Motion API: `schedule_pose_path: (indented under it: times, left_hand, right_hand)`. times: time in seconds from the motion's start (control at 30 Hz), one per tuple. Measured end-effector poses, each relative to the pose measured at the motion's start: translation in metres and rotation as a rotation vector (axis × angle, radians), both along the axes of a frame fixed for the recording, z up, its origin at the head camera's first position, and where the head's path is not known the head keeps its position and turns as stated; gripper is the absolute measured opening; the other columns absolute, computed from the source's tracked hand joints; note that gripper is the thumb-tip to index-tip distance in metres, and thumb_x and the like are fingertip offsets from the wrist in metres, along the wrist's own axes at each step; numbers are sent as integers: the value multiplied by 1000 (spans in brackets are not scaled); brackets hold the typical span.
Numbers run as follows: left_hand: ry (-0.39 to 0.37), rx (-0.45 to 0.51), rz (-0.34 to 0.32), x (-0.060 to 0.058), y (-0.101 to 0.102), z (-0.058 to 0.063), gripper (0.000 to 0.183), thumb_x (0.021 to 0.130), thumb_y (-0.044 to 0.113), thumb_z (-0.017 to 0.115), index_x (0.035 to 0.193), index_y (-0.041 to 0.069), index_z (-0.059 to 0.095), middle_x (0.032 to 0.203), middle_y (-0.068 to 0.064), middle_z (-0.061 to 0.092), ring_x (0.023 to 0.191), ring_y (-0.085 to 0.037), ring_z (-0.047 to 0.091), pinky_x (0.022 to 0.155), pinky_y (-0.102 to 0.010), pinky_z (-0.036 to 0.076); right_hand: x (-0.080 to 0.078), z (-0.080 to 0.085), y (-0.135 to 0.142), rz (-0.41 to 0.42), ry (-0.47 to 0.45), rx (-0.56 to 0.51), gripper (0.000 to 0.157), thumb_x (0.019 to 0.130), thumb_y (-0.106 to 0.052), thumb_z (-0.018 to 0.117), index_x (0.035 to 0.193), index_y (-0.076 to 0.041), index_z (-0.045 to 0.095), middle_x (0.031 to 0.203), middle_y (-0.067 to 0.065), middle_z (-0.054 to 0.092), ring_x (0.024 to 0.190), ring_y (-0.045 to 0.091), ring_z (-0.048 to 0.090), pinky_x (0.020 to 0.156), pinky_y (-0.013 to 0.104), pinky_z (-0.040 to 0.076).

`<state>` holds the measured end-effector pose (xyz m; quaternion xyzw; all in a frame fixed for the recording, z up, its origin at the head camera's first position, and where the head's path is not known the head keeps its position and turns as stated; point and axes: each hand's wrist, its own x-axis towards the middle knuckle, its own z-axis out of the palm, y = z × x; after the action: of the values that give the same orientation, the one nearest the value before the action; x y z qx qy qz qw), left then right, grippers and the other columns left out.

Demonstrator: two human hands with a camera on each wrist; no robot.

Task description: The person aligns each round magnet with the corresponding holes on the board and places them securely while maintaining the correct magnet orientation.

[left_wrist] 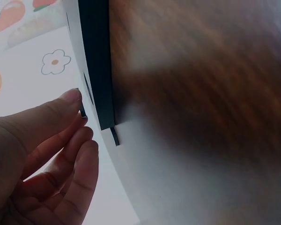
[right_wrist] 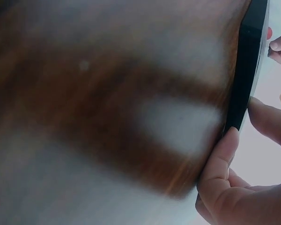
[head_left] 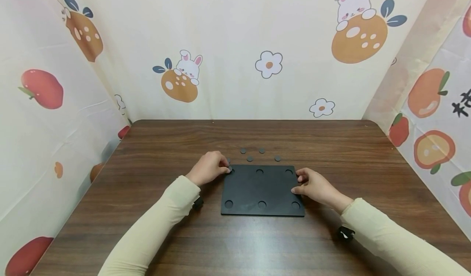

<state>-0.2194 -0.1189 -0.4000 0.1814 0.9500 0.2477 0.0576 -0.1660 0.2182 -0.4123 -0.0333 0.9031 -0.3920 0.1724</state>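
Note:
A flat black board with round recesses along its far and near edges lies on the table. My left hand is over its far left corner and pinches a small dark disc between thumb and fingertips, right by the corner recess. On the board's right side, my right hand holds the edge, thumb on the top face and fingers along the side, as the right wrist view shows. Beyond the board lie several loose dark discs, among them one disc near the middle and another disc farther right.
The brown wooden table has rounded far corners. Behind it hangs a pale curtain printed with rabbits, fruit and flowers, and similar printed sheets stand at the left and right. Each wrist carries a small black device.

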Motion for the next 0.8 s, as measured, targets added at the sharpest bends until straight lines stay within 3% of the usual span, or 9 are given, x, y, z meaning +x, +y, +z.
schedule_pose_path:
  times: [0.3, 0.8]
  left_hand:
    - [13, -8, -38, 2, 6, -1, 8, 85, 17, 77, 91, 12, 77, 90, 0, 67, 80, -12, 59, 74, -29, 52]
    - [18, -23, -40, 2, 9, -2, 7, 85, 16, 77, 90, 11, 77, 90, 0, 66, 79, -11, 59, 74, -29, 52]
  right_hand:
    - [0, 0, 0, 6, -8, 2, 67, 86, -18, 76, 138, 7, 43, 111, 14, 51, 95, 24, 52, 71, 32, 46]
    - [0, -1, 2, 4, -18, -20, 64, 86, -17, 76, 136, 6, 43, 112, 15, 50, 96, 24, 54, 71, 31, 48]
